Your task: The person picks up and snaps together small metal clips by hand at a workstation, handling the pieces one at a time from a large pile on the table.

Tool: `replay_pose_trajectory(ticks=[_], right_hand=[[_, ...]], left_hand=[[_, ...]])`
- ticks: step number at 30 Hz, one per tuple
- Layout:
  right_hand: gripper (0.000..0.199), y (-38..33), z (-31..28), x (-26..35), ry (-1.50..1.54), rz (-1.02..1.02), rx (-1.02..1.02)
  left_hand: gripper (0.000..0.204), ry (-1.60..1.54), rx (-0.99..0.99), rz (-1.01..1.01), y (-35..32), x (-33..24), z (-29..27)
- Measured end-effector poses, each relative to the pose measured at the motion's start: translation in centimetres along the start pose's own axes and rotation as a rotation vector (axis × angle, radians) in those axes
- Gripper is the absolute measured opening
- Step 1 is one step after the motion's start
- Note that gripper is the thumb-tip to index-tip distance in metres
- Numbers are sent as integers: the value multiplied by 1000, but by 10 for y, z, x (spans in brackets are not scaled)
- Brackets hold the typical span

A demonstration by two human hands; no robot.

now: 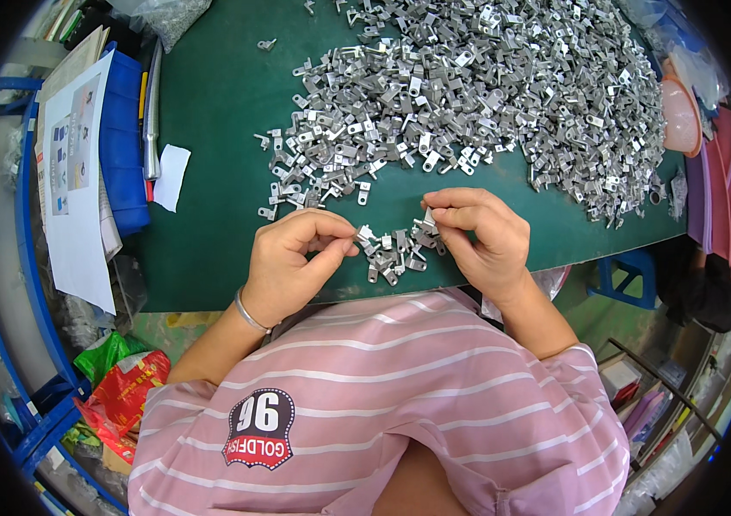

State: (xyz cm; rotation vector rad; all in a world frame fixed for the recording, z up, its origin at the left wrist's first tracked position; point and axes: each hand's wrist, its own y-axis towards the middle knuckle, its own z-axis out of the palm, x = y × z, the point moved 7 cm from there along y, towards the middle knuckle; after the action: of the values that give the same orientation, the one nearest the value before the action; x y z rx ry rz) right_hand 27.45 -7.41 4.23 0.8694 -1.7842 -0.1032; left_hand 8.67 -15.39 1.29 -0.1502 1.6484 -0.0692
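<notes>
A large heap of small silver metal brackets [486, 86] covers the far half of the green table [219, 120]. A small cluster of the same brackets [393, 251] lies near the front edge between my hands. My left hand [296, 262] pinches one small bracket between thumb and fingers, just left of that cluster. My right hand [477, 232] holds another small bracket at its fingertips, right above the cluster's right side. A metal bangle sits on my left wrist.
Papers [77, 172] and a blue box [123, 138] sit along the table's left edge, with a white paper slip [171, 176] beside them. A pink bowl [680, 116] stands at the far right. Red and green bags [124, 387] lie on the floor at left.
</notes>
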Motion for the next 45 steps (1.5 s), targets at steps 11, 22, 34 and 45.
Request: replay_pose_trajectory(ticks=[11, 22, 34, 45], right_hand=[[13, 20, 19, -1, -222, 10, 255], [13, 32, 71, 7, -484, -77, 298], [10, 34, 64, 2, -737, -40, 339], [10, 41, 58, 4, -576, -150, 373]], left_hand=[[10, -201, -113, -118, -5, 13, -10], [9, -265, -116, -80, -4, 6, -9], [9, -197, -121, -40, -2, 1, -13], [20, -450, -167, -189, -2, 14, -14]])
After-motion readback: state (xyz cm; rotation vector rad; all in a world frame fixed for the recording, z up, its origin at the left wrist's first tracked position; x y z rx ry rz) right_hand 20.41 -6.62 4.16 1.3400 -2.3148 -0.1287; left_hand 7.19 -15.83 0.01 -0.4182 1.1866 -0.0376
